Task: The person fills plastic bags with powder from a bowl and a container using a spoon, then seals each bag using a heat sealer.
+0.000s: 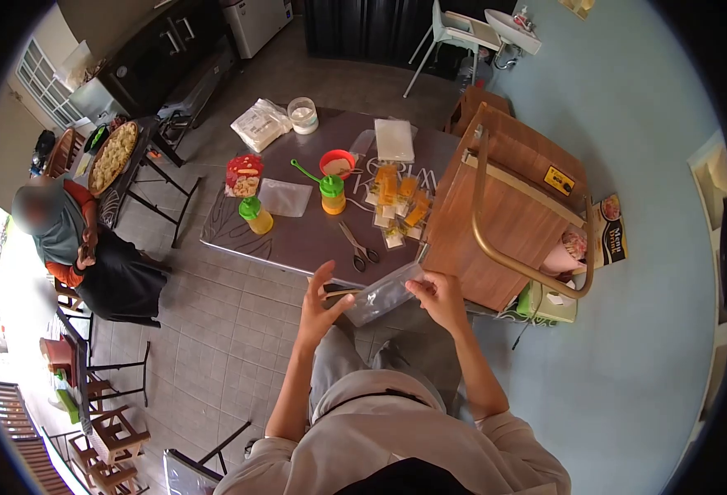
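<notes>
A clear plastic bag (384, 299) stretches between my two hands, just off the table's front edge. My right hand (439, 297) pinches its right end between thumb and fingers. At the other end, my left hand (322, 309) has its fingers apart, with the thumb beside the bag's edge. On the table lie scissors (357, 247) and several small sachets (390, 194) with orange and white contents. Two squeeze bottles with green tops stand nearby, one bottle (332, 198) closer to the middle and another bottle (256, 216) to the left.
The dark table (297, 243) also bears a red bowl (338, 163), a lidded tub (302, 115), a white packet (261, 124) and a stack of clear bags (394, 140). A wooden cabinet (503, 206) with a rail borders it on the right. A person (91, 247) stands at left.
</notes>
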Demonstrator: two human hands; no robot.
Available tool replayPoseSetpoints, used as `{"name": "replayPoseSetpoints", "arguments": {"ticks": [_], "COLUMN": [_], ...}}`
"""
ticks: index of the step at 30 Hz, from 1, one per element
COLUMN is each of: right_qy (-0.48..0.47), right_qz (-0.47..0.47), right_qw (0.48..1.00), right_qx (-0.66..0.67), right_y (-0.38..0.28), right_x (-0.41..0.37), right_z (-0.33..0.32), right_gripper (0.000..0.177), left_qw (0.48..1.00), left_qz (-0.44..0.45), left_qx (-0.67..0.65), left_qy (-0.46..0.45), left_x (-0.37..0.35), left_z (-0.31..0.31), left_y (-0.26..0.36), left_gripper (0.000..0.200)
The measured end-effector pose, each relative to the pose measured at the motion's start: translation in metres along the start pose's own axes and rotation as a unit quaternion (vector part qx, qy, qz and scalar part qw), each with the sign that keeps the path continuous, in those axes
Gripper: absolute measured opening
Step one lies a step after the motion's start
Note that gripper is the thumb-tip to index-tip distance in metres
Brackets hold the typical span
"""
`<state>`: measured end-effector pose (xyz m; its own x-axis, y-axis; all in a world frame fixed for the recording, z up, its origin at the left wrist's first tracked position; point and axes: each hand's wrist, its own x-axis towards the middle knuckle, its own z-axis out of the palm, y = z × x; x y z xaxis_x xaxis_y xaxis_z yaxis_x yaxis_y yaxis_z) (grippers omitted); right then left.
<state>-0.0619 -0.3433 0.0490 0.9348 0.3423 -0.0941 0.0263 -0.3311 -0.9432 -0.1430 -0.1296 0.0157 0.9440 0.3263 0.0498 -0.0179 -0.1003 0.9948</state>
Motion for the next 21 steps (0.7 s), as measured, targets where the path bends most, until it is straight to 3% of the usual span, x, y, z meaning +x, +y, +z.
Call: {"name": "replayPoseSetpoints", "arguments": {"ticks": [2,3,4,5,6,8,9,11,16,19,21], "right_qy": [-0.004,0.0,-0.063,-0.124,-0.118,-0.15,-0.143,-0.073,-0.048,0.034,0.088], "right_qz": [-0.114,-0.116,-0.1,-0.084,-0.086,-0.082,-0.082,-0.102,-0.065,-0.102,-0.126], "right_qw": [0.982,0.983,0.981,0.975,0.976,0.976,0.977,0.985,0.996,0.989,0.976], "right_qx": [-0.147,-0.145,-0.154,-0.164,-0.162,-0.134,-0.133,-0.115,-0.038,-0.102,-0.153], "right_y": [-0.018,-0.029,-0.04,-0.05,-0.057,-0.07,-0.078,-0.094,-0.087,-0.087,-0.097], "right_x": [0.014,0.022,0.029,0.037,0.045,0.061,0.067,0.077,0.096,0.104,0.108], "right_z": [0.014,0.022,0.03,0.039,0.049,0.067,0.076,0.094,0.135,0.152,0.158], "right_gripper": [0.019,0.019,0.019,0.019,0.019,0.018,0.018,0.018,0.018,0.016,0.014], "left_qw": [0.998,0.991,0.977,0.968,0.967,0.958,0.968,0.965,0.951,0.951,0.938], "left_qz": [0.007,0.004,-0.002,0.05,0.054,-0.071,-0.057,-0.06,-0.123,-0.116,-0.149], "left_qx": [0.03,0.03,0.032,0.027,0.03,-0.009,-0.052,-0.055,-0.056,-0.049,-0.14], "left_qy": [-0.052,-0.131,-0.211,-0.244,-0.248,-0.278,-0.239,-0.25,-0.276,-0.282,-0.279], "left_x": [0.017,0.027,0.036,0.048,0.056,0.075,0.081,0.092,0.12,0.132,0.138], "left_z": [-0.017,-0.02,-0.023,-0.026,-0.036,-0.054,-0.06,-0.08,-0.115,-0.124,-0.126], "left_y": [0.004,0.0,-0.001,0.026,0.026,0.015,0.005,0.001,0.0,0.005,0.009], "left_gripper": [0.064,0.062,0.059,0.042,0.042,0.025,0.017,0.016,0.015,0.016,0.019]}}
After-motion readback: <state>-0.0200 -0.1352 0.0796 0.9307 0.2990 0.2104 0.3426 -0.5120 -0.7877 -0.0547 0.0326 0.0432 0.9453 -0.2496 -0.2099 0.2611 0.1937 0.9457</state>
